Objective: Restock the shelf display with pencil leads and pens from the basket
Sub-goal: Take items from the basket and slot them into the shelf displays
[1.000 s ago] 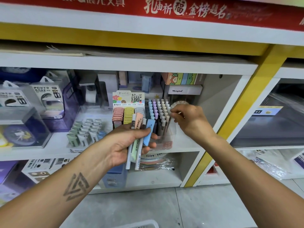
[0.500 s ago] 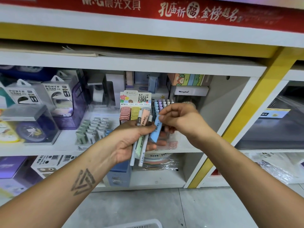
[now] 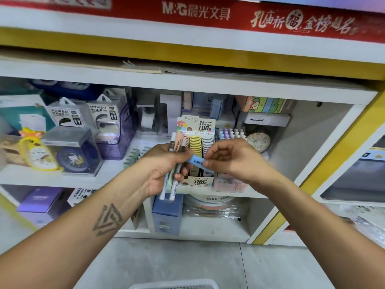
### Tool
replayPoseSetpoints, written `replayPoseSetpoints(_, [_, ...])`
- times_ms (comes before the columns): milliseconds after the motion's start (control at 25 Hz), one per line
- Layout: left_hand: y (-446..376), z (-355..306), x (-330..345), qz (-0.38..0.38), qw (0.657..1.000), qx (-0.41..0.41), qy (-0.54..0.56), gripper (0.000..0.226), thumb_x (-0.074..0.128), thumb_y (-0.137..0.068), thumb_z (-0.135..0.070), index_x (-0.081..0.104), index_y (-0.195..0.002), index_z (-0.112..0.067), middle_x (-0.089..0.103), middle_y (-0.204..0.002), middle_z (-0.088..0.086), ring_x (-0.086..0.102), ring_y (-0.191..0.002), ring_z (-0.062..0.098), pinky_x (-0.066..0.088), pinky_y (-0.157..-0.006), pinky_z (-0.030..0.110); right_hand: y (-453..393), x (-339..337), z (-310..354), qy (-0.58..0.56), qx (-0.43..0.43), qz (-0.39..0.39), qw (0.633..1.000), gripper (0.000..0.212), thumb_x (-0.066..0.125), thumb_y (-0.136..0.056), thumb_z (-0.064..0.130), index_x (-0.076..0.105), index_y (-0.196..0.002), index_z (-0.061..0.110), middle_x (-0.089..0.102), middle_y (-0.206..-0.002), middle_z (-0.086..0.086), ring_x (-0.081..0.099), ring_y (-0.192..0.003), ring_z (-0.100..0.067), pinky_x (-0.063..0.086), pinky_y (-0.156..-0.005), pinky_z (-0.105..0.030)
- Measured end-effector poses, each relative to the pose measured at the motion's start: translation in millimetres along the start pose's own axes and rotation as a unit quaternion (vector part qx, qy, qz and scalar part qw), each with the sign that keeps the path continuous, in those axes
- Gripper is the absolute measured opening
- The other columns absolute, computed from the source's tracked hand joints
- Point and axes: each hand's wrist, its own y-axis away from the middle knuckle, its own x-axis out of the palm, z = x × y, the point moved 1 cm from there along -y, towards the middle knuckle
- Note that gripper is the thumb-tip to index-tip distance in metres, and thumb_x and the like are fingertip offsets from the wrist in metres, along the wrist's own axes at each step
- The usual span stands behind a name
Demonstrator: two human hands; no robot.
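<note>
White shelf unit point(image 3: 187, 84) with yellow trim fills the view, red banner point(image 3: 208, 15) with white lettering across the top. Grey tiled floor point(image 3: 187, 263) below, white basket point(image 3: 175, 284) rim just poking in at the bottom edge, contents not visible. Middle shelf, left side: power bank boxes point(image 3: 104, 115), a clear case with a round dark clock point(image 3: 73, 159), yellow duck-themed pack point(image 3: 37, 151). Centre of the shelf: lead display box point(image 3: 198, 142) with rows of pink, yellow and grey lead cases, printed "0.7 HB 100". Just right of it a pen holder point(image 3: 231, 133) with pastel caps standing upright, then a round alarm clock point(image 3: 259, 140). Lower shelf: blue box point(image 3: 167, 213) and a plastic-wrapped round stack point(image 3: 216, 207). Both forearms reach in; triangle tattoo on the left one. Left hand point(image 3: 164, 170) in front of the display box, fingers curled around a bunch of pens and lead cases point(image 3: 175, 163) held roughly upright, tips sticking out above and below the fist. Right hand point(image 3: 233, 161) just beside it, thumb and fingertips pinching a blue lead case point(image 3: 196, 160), which lies between the two hands, its left end touching the left hand's fingers, in front of the display box and not in any slot.
</note>
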Motion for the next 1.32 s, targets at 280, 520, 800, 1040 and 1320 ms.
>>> replayPoseSetpoints(280, [5.1,-10.5,-26.3,-0.012,0.998,0.036,-0.055,0.008,0.067,-0.090,-0.006,0.061,-0.094,-0.004,0.065,-0.073,0.022,0.047,-0.043,0.019,0.033,-0.035,0.018,-23.8,42.6,13.0,0.075,0.023,0.038,0.996,0.029,0.076,-0.083,0.000,0.064,-0.108,0.009,0.067,-0.083,-0.005,0.058,-0.060,-0.007,0.049,-0.060,-0.022])
replayPoseSetpoints(520, [14.8,-38.6,-84.8,-0.115,0.992,0.023,0.054,0.019,0.060,-0.094,-0.003,0.057,-0.113,-0.003,0.064,-0.075,0.020,0.048,-0.043,0.016,0.033,-0.035,0.016,-43.2,62.6,17.9,-0.037,0.029,-0.022,0.999,0.016,0.061,-0.095,-0.001,0.070,-0.104,0.007,0.072,-0.094,-0.016,0.075,-0.076,-0.030,0.062,-0.078,-0.039])
replayPoseSetpoints(800, [22.7,-37.9,-101.0,-0.107,0.992,0.018,0.069,0.018,0.058,-0.095,-0.001,0.053,-0.112,-0.003,0.062,-0.074,0.020,0.048,-0.044,0.016,0.033,-0.035,0.016,-56.5,73.6,16.3,0.041,0.021,0.009,0.999,0.011,0.073,-0.089,0.010,0.077,-0.091,0.020,0.077,-0.090,-0.005,0.070,-0.093,-0.041,0.058,-0.086,-0.054])
replayPoseSetpoints(1040, [16.6,-36.8,-108.1,-0.100,0.993,0.014,0.065,0.015,0.060,-0.094,-0.001,0.055,-0.108,-0.004,0.063,-0.070,0.019,0.048,-0.042,0.016,0.034,-0.033,0.017,-68.0,72.7,20.6,0.177,-0.056,-0.033,0.982,0.027,0.073,-0.085,0.000,0.073,-0.105,0.018,0.069,-0.107,-0.005,0.069,-0.094,-0.015,0.061,-0.079,-0.030])
replayPoseSetpoints(1320, [7.9,-30.2,-108.0,-0.088,0.994,0.004,0.072,0.016,0.060,-0.094,-0.001,0.053,-0.108,-0.004,0.064,-0.065,0.018,0.049,-0.039,0.015,0.034,-0.033,0.017,-73.5,71.2,22.2,0.232,-0.109,-0.047,0.965,0.020,0.072,-0.086,0.005,0.077,-0.103,0.016,0.070,-0.103,0.008,0.064,-0.084,-0.010,0.054,-0.081,-0.023])
